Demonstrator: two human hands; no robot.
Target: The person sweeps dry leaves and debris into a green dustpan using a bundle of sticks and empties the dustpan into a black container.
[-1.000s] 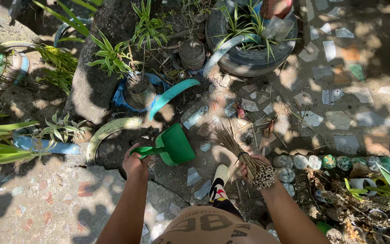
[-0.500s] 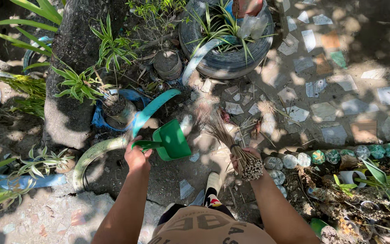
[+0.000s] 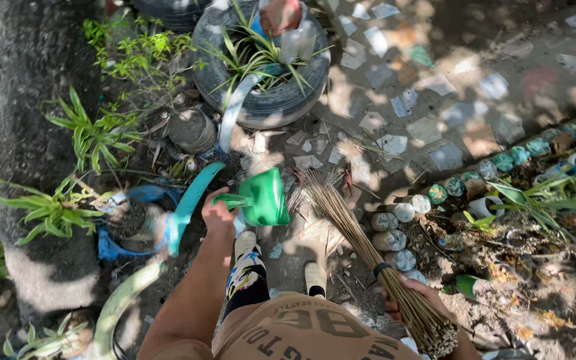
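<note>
My left hand [image 3: 218, 215] grips the handle of a green plastic dustpan [image 3: 261, 198], held low over the dirt ground in front of my feet. My right hand [image 3: 413, 297] is closed around the bound end of a stick broom [image 3: 343, 215], whose thin bristles fan out toward the dustpan's right side. Dry leaves and debris lie on the ground around the bristles. My two shoes [image 3: 315, 275] stand just behind the dustpan.
A tyre planter [image 3: 301, 93] with green plants stands ahead. A tree trunk [image 3: 35, 100] with potted plants [image 3: 128, 220] is to the left. Curved teal and white edging [image 3: 191, 197] borders the bed. A row of embedded bottles [image 3: 501, 163] and tiled paving [image 3: 435, 127] lie to the right.
The view has shifted so everything sits further left and nearer. The broom now points toward the dustpan, with its bristles spread out beside it.
</note>
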